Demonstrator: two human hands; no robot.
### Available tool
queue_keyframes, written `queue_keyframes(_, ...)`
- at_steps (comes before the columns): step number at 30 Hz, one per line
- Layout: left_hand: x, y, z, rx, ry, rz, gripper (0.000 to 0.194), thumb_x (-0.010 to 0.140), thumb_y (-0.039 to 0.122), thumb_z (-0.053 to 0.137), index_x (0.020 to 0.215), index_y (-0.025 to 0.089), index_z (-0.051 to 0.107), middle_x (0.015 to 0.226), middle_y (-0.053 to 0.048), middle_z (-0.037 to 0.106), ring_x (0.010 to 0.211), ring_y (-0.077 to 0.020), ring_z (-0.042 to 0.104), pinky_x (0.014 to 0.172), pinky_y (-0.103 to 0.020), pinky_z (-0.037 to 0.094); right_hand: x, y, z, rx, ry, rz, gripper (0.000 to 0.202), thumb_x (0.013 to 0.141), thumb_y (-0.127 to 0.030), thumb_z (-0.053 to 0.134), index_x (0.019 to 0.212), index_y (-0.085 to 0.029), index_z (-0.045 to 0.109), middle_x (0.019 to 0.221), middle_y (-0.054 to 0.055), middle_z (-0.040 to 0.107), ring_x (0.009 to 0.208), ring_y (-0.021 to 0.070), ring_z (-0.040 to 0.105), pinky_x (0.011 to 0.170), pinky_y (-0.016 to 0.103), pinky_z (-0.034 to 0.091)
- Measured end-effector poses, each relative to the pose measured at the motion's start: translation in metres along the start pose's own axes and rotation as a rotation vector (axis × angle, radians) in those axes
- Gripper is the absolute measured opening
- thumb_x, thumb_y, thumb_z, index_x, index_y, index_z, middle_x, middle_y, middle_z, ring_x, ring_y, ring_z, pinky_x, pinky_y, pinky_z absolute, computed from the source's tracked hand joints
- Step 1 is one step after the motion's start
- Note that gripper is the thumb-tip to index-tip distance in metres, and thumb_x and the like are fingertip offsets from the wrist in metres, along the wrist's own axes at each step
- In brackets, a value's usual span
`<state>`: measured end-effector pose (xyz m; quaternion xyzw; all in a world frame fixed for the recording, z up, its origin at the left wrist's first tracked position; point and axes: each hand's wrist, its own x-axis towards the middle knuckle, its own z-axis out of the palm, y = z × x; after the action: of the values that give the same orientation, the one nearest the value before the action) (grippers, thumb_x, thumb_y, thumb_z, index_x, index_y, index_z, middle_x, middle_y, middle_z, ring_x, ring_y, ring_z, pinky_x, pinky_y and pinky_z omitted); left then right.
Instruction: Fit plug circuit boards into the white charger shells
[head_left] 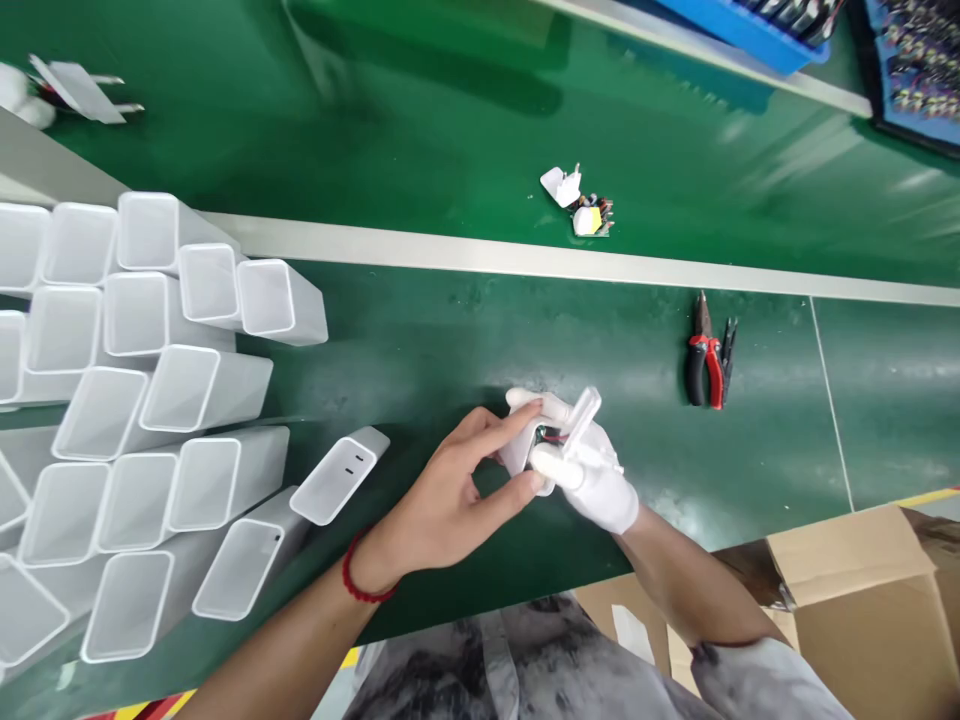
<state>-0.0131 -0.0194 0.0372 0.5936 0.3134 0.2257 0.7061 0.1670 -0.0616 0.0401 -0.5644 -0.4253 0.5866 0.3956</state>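
Near the front of the green bench, my bare left hand, with a red cord at the wrist, grips a small white housing between thumb and fingers. My right hand wears a white glove and holds the same housing from the other side. Dark parts and a thin red wire show in the housing's opening. A white end piece stands up at an angle by the gloved fingers. How far the gloved fingers wrap round the housing is partly hidden.
Many white open cases fill the left side; one capped case lies nearest my left hand. Red-handled pliers lie to the right. Loose plug parts sit beyond the pale strip. A cardboard box stands at lower right.
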Motion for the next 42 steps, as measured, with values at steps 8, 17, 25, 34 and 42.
queue_keyframes(8, 0.011, -0.001, 0.008, -0.361, 0.235, -0.013, 0.039, 0.090, 0.043, 0.064, 0.121, 0.024, 0.049, 0.104, -0.004, 0.064, 0.097, -0.0165, 0.062, 0.091, -0.033, 0.051, 0.003, -0.004, 0.001, -0.026, -0.073, -0.114, 0.082, 0.082, -0.053, 0.071, 0.150, -0.024, 0.036, 0.143, 0.012, 0.048, 0.130, 0.0277, 0.048, 0.112, 0.044, 0.037)
queue_keyframes(17, 0.010, 0.006, -0.009, -0.030, 0.174, -0.104, 0.047, 0.090, 0.049, 0.060, 0.127, 0.019, 0.060, 0.095, -0.003, 0.064, 0.074, -0.0123, 0.053, 0.074, -0.026, 0.050, 0.008, -0.015, 0.002, 0.249, -0.241, -0.085, 0.063, 0.085, -0.046, 0.070, 0.140, -0.021, 0.051, 0.097, 0.003, 0.064, 0.074, 0.0118, 0.055, 0.073, 0.026, 0.051)
queue_keyframes(25, 0.011, 0.003, -0.006, 0.132, 0.198, -0.040, 0.045, 0.093, 0.044, 0.055, 0.132, 0.021, 0.056, 0.118, -0.009, 0.063, 0.095, -0.0191, 0.062, 0.088, -0.033, 0.053, 0.011, -0.009, 0.002, 0.325, -0.180, -0.074, 0.053, 0.084, -0.045, 0.072, 0.130, -0.022, 0.060, 0.132, 0.008, 0.061, 0.117, 0.0242, 0.060, 0.106, 0.040, 0.044)
queue_keyframes(34, 0.011, 0.008, -0.002, -0.078, 0.098, -0.072, 0.032, 0.092, 0.029, 0.057, 0.122, 0.018, 0.063, 0.092, -0.003, 0.068, 0.082, -0.0168, 0.063, 0.075, -0.026, 0.053, 0.012, 0.007, -0.001, 0.245, -0.157, -0.142, 0.053, 0.085, -0.048, 0.070, 0.131, -0.022, 0.061, 0.110, 0.007, 0.065, 0.095, 0.0202, 0.063, 0.084, 0.033, 0.052)
queue_keyframes(42, 0.006, 0.007, -0.004, 0.019, 0.106, -0.034, 0.036, 0.087, 0.018, 0.060, 0.122, 0.022, 0.065, 0.108, -0.005, 0.069, 0.093, -0.0183, 0.065, 0.084, -0.026, 0.053, 0.012, 0.015, -0.002, 0.089, -0.115, -0.381, 0.042, 0.092, -0.037, 0.063, 0.134, -0.034, 0.058, 0.092, 0.000, 0.052, 0.073, 0.0108, 0.052, 0.069, 0.027, 0.047)
